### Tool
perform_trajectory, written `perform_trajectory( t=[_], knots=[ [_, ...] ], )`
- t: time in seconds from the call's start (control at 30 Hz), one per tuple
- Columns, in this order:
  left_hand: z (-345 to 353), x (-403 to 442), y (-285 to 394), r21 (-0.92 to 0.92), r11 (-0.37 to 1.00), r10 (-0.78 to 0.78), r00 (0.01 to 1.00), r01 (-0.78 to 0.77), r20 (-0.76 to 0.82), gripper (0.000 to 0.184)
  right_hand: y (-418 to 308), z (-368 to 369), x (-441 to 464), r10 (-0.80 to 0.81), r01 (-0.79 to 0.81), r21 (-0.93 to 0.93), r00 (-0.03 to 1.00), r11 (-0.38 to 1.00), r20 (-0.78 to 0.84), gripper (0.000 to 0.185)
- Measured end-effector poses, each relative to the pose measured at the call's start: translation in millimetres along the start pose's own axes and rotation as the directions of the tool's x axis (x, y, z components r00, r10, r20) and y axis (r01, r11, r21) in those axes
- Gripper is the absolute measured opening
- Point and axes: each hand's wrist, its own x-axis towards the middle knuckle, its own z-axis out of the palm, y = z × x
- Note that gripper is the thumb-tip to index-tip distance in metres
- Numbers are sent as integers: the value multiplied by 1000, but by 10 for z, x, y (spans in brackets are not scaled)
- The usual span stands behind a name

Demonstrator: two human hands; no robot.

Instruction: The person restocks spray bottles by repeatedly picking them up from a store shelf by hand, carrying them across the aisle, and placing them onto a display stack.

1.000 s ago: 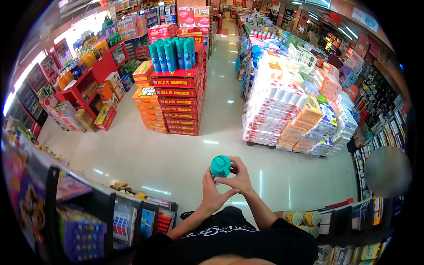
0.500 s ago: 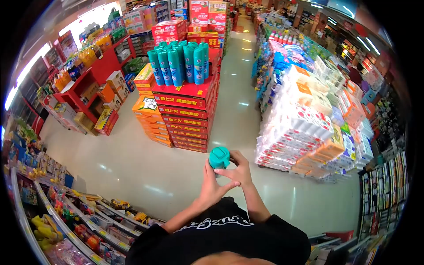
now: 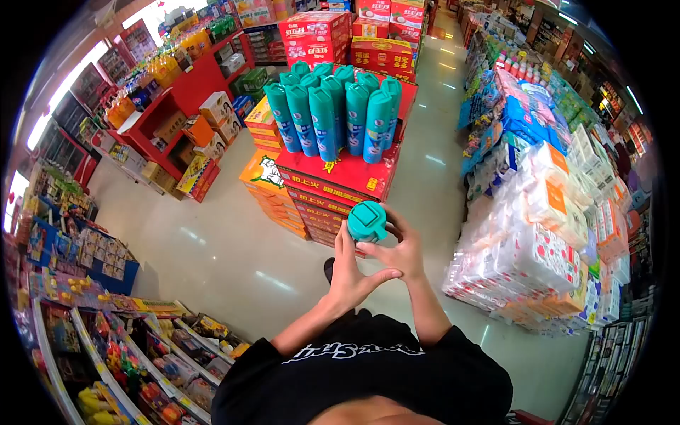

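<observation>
Between my two hands, in front of my chest, is a teal-capped can [image 3: 367, 221], seen from above. My left hand [image 3: 348, 273] holds its left side and my right hand [image 3: 402, 249] is wrapped round its right side, with the thumbs low and close together. Just beyond it rises a stack of red drink cartons [image 3: 319, 191]. Several teal and blue spray cans [image 3: 327, 120] stand upright in a group on top of that stack. The lower part of the held can is hidden by my fingers.
Wrapped tissue packs [image 3: 524, 262] are piled on the right, beside an aisle. Shelves of small packaged goods [image 3: 163, 375] curve along the lower left. A red shelf unit [image 3: 159, 127] with bottles stands at the upper left. Orange boxes [image 3: 265, 184] adjoin the red stack.
The red stack and its spray cans are much nearer and larger in view. Both hands still hold the can, which appears slightly higher in the frame. The tissue pile has shifted right.
</observation>
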Motion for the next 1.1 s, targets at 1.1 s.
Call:
perform_trajectory(
  t=[1.1],
  knots=[
    [58, 2386, -1466, 3, 995, -101, 992, 101, -79, 149, 1134, 101, 2557, -13, 18, -75, 997, 997, 70, 63]
  ],
)
